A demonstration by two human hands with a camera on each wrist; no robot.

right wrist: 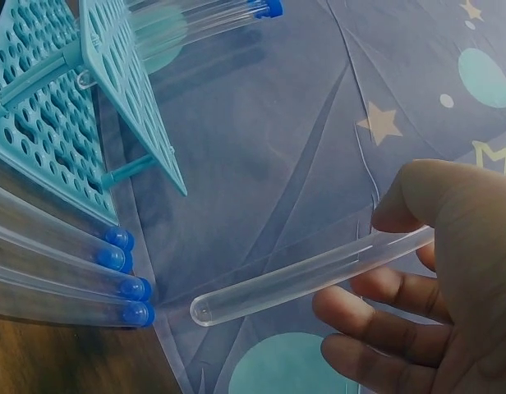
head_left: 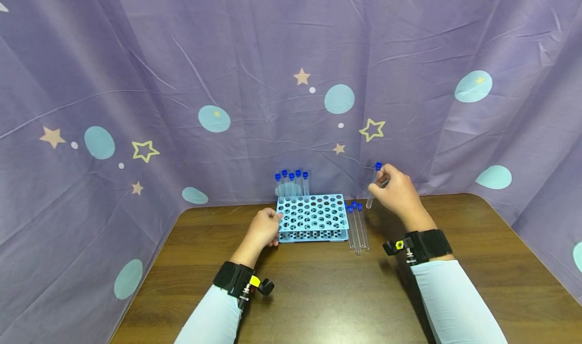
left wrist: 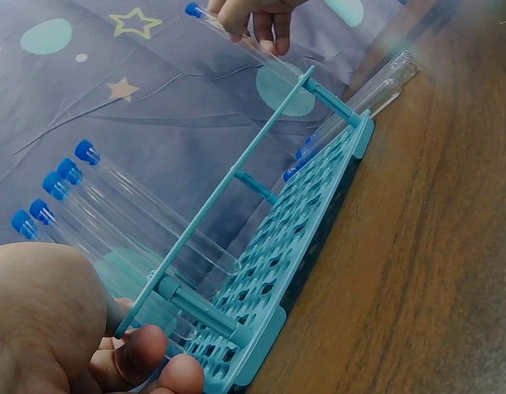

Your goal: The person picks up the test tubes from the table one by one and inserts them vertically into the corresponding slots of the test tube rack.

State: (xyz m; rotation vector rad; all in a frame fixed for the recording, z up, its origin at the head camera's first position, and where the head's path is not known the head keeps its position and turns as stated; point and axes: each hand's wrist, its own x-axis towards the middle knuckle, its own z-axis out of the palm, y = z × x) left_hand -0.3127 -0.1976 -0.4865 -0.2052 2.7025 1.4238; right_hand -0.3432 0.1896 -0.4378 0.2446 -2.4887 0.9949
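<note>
A light-blue test tube rack [head_left: 313, 213] stands on the table, with several blue-capped test tubes [left wrist: 130, 197] upright in its left end. My left hand [head_left: 264, 227] grips the rack's left end, thumb at the top plate and fingers lower down. To the right of the rack, my right hand [head_left: 396, 188] pinches a clear test tube [right wrist: 310, 279] between thumb and fingers. That tube is held in the air, slightly tilted, blue cap up and rounded end down. Several more capped tubes [head_left: 357, 228] lie side by side on the table against the rack's right side.
The brown wooden table [head_left: 318, 293] ends at the back against a purple curtain [head_left: 254, 81] printed with stars and pale-blue shapes. Black straps with small cameras sit on both wrists. Most of the rack's holes hold no tube.
</note>
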